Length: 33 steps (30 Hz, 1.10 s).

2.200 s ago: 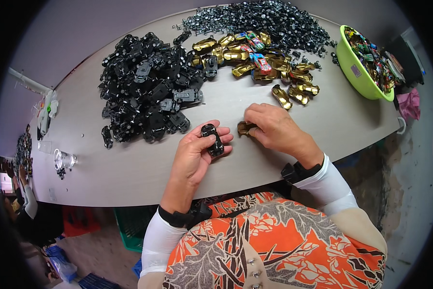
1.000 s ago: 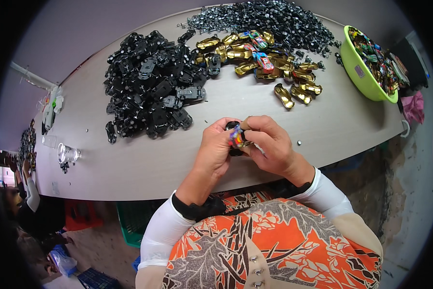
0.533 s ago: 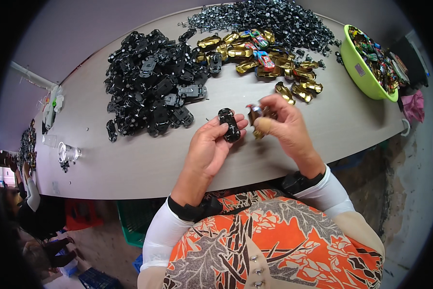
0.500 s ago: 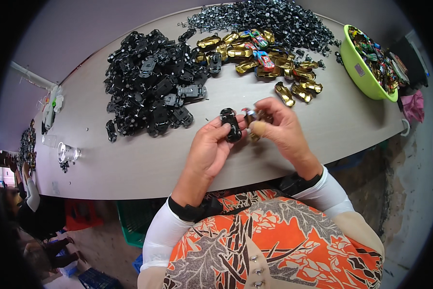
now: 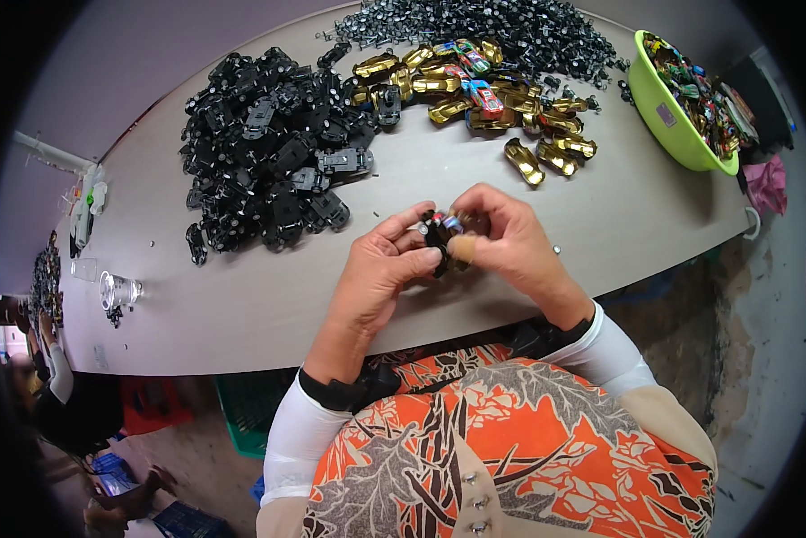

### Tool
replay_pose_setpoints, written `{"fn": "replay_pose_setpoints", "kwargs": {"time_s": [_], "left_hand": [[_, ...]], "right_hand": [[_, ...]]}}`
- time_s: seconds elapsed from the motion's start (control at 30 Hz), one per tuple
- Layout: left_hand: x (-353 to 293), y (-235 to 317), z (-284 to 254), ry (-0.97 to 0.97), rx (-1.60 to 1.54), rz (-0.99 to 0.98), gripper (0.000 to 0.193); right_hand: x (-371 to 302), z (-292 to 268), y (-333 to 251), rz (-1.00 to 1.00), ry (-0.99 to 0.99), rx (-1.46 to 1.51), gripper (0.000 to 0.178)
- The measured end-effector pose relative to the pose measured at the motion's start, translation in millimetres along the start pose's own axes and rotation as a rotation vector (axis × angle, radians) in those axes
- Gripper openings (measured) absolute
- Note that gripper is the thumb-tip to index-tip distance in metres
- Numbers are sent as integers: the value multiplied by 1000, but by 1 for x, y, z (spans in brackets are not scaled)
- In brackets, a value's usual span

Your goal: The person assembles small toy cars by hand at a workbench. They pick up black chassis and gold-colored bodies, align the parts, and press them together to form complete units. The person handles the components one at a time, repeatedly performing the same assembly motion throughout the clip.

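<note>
Just above the table's near edge, both my hands are together at the middle. My left hand [image 5: 371, 273] grips a black toy car chassis [image 5: 435, 235] between thumb and fingers. Against it, my right hand [image 5: 518, 244], with a tan bandage on a digit, pinches a toy car body that is blurred and mostly hidden behind the fingers; a bit of red, white and blue shows there. Beyond my left hand rises a heap of black chassis [image 5: 259, 152]. Gold toy car bodies [image 5: 436, 83] lie beyond my right hand, a few red, blue and green ones among them.
A mound of small wheel-and-axle parts [image 5: 501, 27] covers the far edge. The lime-green basin [image 5: 676, 139] at right holds many colourful pieces. A clear plastic cup [image 5: 118, 291] stands at left. Another person's arm [image 5: 60, 369] shows at far left; a green crate [image 5: 246, 408] is below the table.
The chassis and car body have come together; the chassis, flat and underside-up before, is now tilted and partly covered by my fingers. The view has shifted slightly.
</note>
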<state>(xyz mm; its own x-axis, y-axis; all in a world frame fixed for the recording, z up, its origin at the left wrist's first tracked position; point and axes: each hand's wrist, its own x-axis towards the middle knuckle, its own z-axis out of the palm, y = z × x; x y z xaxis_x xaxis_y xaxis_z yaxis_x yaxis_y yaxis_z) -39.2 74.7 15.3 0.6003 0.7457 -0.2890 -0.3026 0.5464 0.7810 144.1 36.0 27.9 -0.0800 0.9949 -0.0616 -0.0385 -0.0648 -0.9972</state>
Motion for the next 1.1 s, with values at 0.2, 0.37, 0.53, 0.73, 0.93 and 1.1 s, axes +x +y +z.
{"fn": "replay_pose_setpoints", "kwargs": {"time_s": [0.2, 0.37, 0.53, 0.73, 0.93, 1.1], "left_hand": [[-1, 8, -12, -30, -237, 14, 51], [-4, 10, 2, -23, -235, 61, 51], [-3, 7, 4, -29, -207, 103, 48], [-3, 5, 13, 31, -117, 133, 44], [-6, 5, 17, 83, -73, 164, 44], [-11, 7, 19, 107, -36, 183, 44]], "right_hand": [[0, 1, -10, -48, 119, 342, 29], [-3, 14, -13, -147, 156, 260, 33], [-6, 18, -12, -164, 166, 210, 32], [-7, 25, -11, -173, 218, 132, 31], [-6, 27, -9, -169, 235, 126, 31], [-9, 26, -8, -175, 199, 51, 29]]}}
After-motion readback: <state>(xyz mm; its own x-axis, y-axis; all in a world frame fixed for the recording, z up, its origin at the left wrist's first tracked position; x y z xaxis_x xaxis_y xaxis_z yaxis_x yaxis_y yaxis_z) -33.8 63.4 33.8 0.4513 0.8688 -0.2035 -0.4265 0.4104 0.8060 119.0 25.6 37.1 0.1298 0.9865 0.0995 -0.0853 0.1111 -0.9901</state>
